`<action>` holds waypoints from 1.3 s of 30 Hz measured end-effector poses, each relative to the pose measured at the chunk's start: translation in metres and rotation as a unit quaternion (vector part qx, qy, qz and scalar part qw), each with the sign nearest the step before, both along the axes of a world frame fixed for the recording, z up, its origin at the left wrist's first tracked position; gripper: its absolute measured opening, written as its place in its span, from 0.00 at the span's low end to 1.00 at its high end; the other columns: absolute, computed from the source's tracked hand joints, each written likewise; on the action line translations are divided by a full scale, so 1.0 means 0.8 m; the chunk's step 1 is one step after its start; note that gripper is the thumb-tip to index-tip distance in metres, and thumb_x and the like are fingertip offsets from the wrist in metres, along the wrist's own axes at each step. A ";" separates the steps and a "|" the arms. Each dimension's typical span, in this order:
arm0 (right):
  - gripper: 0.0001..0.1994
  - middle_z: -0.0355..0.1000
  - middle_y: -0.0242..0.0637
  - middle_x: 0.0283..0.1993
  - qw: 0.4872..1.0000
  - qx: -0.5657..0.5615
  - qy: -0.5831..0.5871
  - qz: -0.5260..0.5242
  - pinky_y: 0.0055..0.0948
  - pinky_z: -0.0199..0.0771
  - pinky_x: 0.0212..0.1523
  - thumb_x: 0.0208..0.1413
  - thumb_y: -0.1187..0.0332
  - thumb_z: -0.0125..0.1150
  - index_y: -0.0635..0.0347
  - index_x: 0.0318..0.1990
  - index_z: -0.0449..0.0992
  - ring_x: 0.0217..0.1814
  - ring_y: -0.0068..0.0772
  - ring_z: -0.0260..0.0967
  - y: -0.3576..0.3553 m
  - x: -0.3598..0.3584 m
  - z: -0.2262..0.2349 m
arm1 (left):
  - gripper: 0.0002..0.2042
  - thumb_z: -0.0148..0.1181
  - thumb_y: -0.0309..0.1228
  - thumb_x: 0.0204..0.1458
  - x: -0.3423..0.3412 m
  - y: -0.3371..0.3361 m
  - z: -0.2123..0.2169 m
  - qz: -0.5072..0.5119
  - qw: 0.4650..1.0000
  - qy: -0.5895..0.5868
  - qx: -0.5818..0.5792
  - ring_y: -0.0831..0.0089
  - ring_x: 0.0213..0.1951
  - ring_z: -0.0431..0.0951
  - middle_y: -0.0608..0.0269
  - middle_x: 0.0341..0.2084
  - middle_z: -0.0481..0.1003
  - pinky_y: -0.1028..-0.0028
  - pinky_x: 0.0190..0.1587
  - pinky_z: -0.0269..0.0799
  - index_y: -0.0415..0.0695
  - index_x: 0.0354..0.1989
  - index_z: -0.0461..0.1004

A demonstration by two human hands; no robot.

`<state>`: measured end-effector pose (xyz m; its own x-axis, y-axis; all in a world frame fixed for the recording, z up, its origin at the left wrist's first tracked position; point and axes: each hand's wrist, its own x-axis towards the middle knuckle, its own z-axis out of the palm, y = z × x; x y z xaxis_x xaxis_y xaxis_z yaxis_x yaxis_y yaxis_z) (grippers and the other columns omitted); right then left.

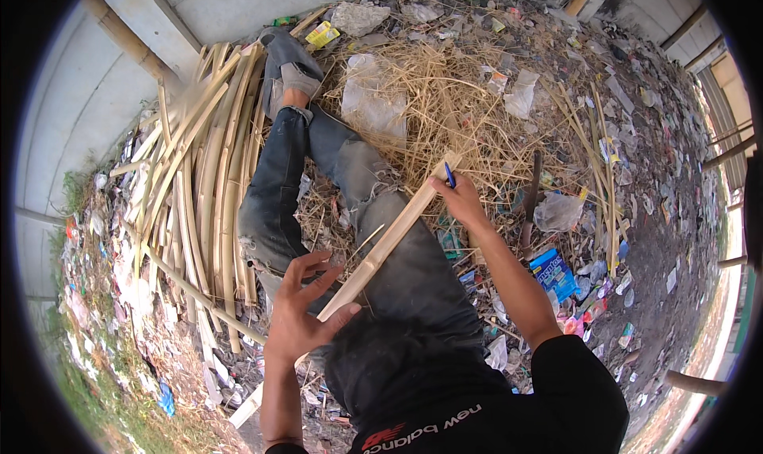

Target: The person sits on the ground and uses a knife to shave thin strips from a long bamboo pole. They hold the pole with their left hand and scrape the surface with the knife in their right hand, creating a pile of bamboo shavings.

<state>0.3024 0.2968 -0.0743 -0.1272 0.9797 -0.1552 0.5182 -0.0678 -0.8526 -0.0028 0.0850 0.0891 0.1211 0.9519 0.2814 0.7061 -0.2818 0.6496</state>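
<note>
A split bamboo slat (385,247) lies slantwise across my lap, its far end over my bent knee and its near end passing under my left arm. At the far end is my right hand (459,198), closed on a slim blue pen (450,175), with its fingers against the slat's edge. My left hand (304,309) is open beside the slat's lower half, fingers spread and thumb close to the wood. Whether that thumb touches it, I cannot tell. A thin bamboo sliver (370,238) sticks out beside the slat.
A big pile of bamboo strips (208,176) lies left of my legs. Straw-like shavings (445,96) spread ahead. Right of my legs are a dark, long, curved tool (532,195), a clear plastic bag (559,211) and a blue packet (554,274). A pale wall (238,5) stands behind.
</note>
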 end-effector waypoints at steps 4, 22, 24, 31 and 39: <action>0.24 0.67 0.31 0.20 0.996 -0.044 0.068 -0.020 0.35 0.63 0.25 0.66 0.50 0.67 0.67 0.34 0.78 0.21 0.24 0.64 -0.003 -0.010 -0.007 | 0.12 0.81 0.37 0.49 -0.031 -0.021 0.155 -0.499 0.775 -0.387 0.024 0.63 0.32 0.86 0.57 0.31 0.85 0.65 0.36 0.85 0.41 0.34 0.87; 0.24 0.64 0.29 0.22 0.997 -0.028 0.065 -0.026 0.34 0.60 0.28 0.67 0.49 0.66 0.67 0.34 0.79 0.24 0.23 0.60 -0.012 -0.013 -0.010 | 0.10 0.81 0.34 0.47 0.023 -0.045 0.200 -0.445 0.656 -0.587 0.164 0.68 0.31 0.84 0.61 0.30 0.83 0.69 0.34 0.85 0.44 0.28 0.85; 0.24 0.64 0.28 0.22 0.997 -0.044 0.057 -0.027 0.33 0.60 0.28 0.67 0.49 0.65 0.67 0.35 0.79 0.24 0.23 0.60 -0.012 -0.009 -0.008 | 0.10 0.81 0.34 0.47 0.022 -0.051 0.198 -0.429 0.647 -0.607 0.172 0.68 0.30 0.83 0.61 0.30 0.83 0.70 0.34 0.85 0.44 0.27 0.85; 0.26 0.66 0.35 0.22 1.000 -0.004 0.011 -0.016 0.38 0.64 0.30 0.66 0.45 0.66 0.66 0.35 0.80 0.24 0.34 0.65 -0.012 0.000 -0.008 | 0.11 0.70 0.39 0.60 -0.025 -0.041 0.096 -0.171 0.771 -0.580 0.197 0.71 0.33 0.79 0.60 0.30 0.75 0.75 0.27 0.82 0.44 0.32 0.83; 0.29 0.75 0.51 0.27 0.989 0.043 -0.121 0.070 0.51 0.71 0.34 0.73 0.42 0.50 0.64 0.35 0.78 0.32 0.60 0.75 -0.062 -0.014 0.027 | 0.38 0.70 0.45 0.58 0.037 -0.009 -0.121 0.071 0.961 0.078 -0.255 0.46 0.48 0.84 0.42 0.46 0.81 0.54 0.48 0.80 0.43 0.74 0.66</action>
